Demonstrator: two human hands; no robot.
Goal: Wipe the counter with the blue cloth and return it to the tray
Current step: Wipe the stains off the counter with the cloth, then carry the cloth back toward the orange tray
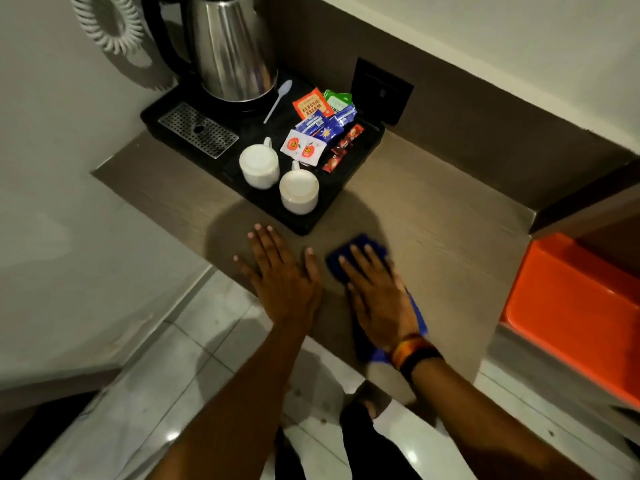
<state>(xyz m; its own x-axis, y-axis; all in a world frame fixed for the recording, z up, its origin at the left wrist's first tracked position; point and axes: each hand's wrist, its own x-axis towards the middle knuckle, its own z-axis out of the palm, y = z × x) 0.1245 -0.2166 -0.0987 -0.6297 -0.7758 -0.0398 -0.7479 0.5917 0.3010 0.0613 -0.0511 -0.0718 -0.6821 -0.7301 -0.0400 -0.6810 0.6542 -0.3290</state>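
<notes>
The blue cloth point(360, 245) lies flat on the brown counter point(433, 237), near its front edge. My right hand point(379, 296) presses down on the cloth with fingers spread, and blue shows ahead of the fingertips and beside the wrist. My left hand point(282, 275) rests flat on the counter just left of it, fingers apart, holding nothing. The black tray point(360, 161) sits behind both hands, its near corner a short way from my fingertips.
On the tray stand a steel kettle point(232, 46), two upturned white cups point(259, 166), a plastic spoon point(278, 100) and several sachets point(323, 129). An orange bin point(575, 306) sits at the right. A black wall socket point(382, 91) is behind the tray.
</notes>
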